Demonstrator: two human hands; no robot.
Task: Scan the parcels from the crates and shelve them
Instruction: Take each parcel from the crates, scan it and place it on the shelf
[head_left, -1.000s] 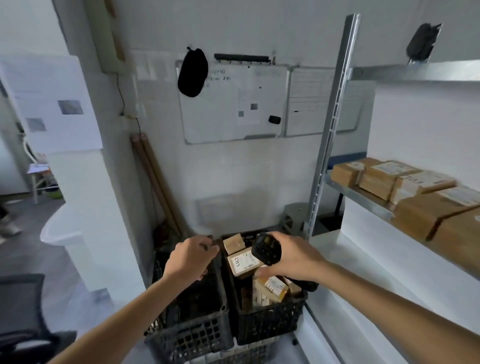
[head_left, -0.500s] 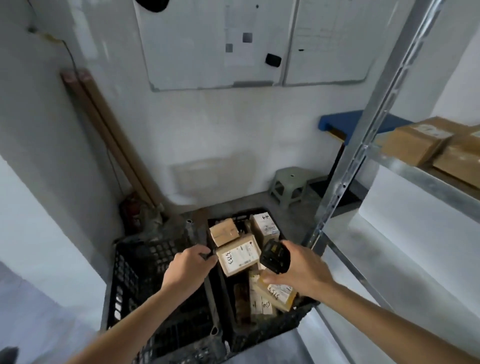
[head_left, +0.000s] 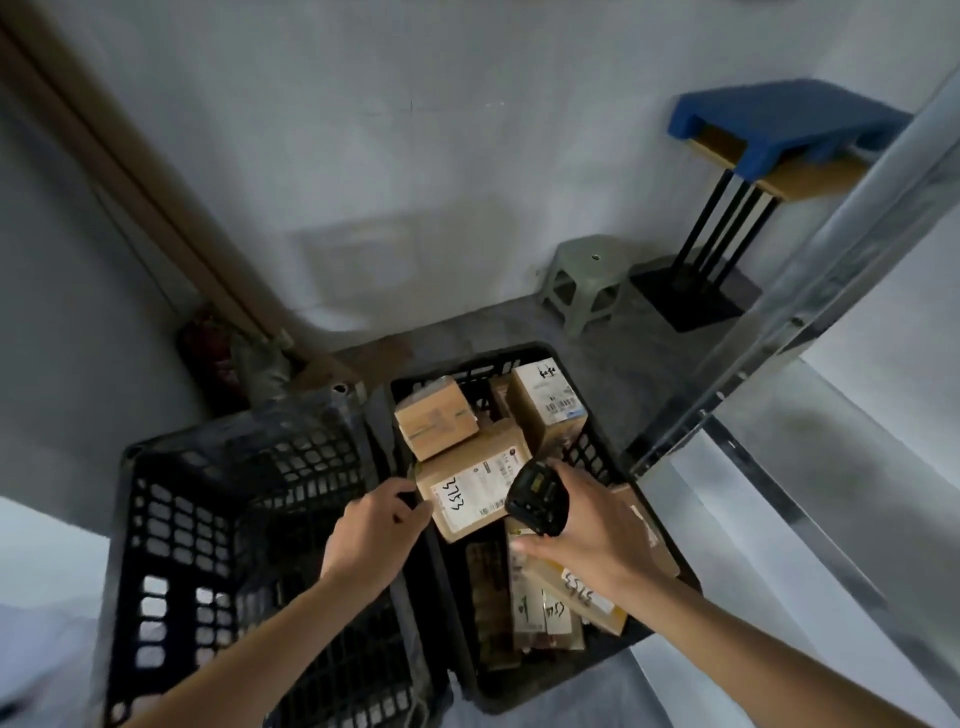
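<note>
Two black plastic crates stand on the floor. The right crate (head_left: 597, 441) holds several brown cardboard parcels. The left crate (head_left: 171, 519) looks empty. My right hand (head_left: 582, 540) grips a black barcode scanner (head_left: 535, 496) over the parcels. A parcel with a white label and handwritten digits (head_left: 472, 480) lies near the top. My left hand (head_left: 376, 535) rests at the wall between the crates, fingers curled beside that parcel's left edge; whether it grips the parcel is unclear. Another labelled parcel (head_left: 545, 408) stands at the back.
A metal shelf post (head_left: 810, 270) rises at the right, with a low shelf board (head_left: 810, 467) beside the crates. A small grey stool (head_left: 587, 280) and a blue-topped stand (head_left: 779, 124) are by the white wall. Wooden poles (head_left: 130, 171) lean in the left corner.
The view has tilted down onto the crates and come closer. My left hand has shifted right to the labelled parcel's edge. The scanner in my right hand stays over the parcels.
</note>
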